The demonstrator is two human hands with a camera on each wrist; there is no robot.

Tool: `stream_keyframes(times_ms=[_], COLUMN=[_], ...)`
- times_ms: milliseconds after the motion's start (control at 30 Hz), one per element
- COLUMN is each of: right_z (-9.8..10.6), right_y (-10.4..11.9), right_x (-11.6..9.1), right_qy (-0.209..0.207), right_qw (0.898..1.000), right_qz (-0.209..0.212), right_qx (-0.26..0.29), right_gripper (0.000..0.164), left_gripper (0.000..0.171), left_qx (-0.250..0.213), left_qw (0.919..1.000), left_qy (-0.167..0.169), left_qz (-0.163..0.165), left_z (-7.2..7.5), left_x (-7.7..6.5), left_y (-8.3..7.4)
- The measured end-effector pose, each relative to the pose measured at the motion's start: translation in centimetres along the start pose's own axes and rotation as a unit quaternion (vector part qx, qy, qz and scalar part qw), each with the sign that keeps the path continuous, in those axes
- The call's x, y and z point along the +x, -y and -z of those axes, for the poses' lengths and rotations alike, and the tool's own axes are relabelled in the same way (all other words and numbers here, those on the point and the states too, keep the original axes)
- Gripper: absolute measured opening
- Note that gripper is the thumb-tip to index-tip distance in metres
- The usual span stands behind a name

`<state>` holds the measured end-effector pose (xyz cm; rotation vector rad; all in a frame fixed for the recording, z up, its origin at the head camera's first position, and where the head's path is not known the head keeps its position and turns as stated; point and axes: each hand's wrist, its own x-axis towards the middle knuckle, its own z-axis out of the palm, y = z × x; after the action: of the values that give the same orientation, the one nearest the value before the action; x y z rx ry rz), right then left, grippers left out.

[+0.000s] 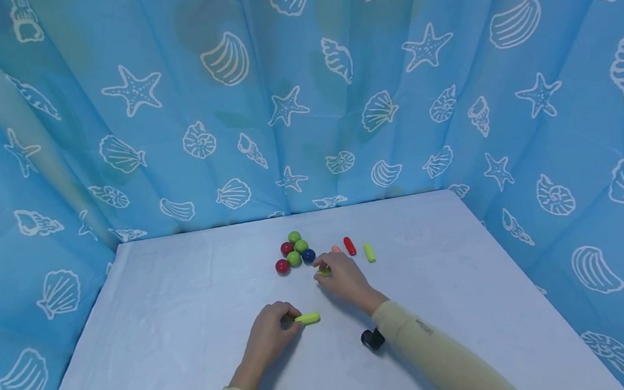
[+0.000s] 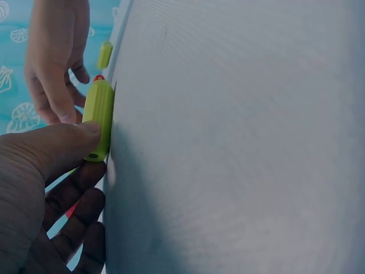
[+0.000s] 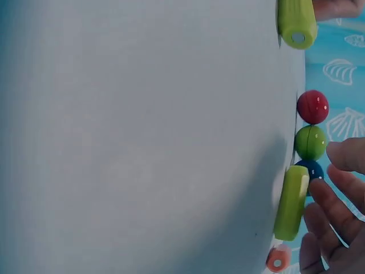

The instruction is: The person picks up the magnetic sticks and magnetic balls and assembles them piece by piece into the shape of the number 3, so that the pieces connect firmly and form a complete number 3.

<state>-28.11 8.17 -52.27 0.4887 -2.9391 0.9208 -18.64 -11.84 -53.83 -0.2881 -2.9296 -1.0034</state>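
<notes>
My left hand (image 1: 271, 335) pinches a short yellow-green ridged stick (image 2: 100, 117) between thumb and forefinger, right at the white tabletop. A hole shows in the stick's near end. Farther forward, my right hand (image 1: 343, 277) reaches over a second yellow-green stick (image 3: 291, 202), which lies on the table. In the right wrist view its thumb and fingers are spread around that stick with a gap between them. Just beyond are a dark blue ball (image 1: 309, 256), a green ball (image 1: 293, 259) and a red ball (image 1: 282, 267).
More green and red balls (image 1: 287, 248) cluster behind. Right of them lie a red stick (image 1: 349, 245), another yellow-green stick (image 1: 369, 252) and an orange-pink one (image 1: 336, 248), partly hidden by the right hand. A blue shell-patterned curtain (image 1: 317, 126) surrounds the white table (image 1: 162, 326).
</notes>
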Motion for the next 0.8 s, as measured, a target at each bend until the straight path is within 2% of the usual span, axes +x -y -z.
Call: stream_keyframes(times_ms=[267, 633, 800], right_z=[-0.5, -1.1, -1.6], right_y=[-0.1, 0.0, -0.1], right_x=[2.0, 3.5, 4.0], right_qy=[-0.052, -0.030, -0.026], right_qw=[0.998, 0.997, 0.996], right_qz=[-0.021, -0.048, -0.049], right_qx=[-0.016, -0.048, -0.072], right_gripper=[0.034, 0.048, 0.048], left_gripper=[0.015, 0.015, 0.014], left_qx=[0.000, -0.001, -0.004], left_qw=[1.0000, 1.0000, 1.0000], left_qy=[-0.002, -0.004, -0.004], left_qz=[-0.002, -0.006, -0.002], left_z=[-0.1, -0.1, -0.1], left_x=[0.0, -0.1, -0.2], left_y=[0.1, -0.1, -0.1])
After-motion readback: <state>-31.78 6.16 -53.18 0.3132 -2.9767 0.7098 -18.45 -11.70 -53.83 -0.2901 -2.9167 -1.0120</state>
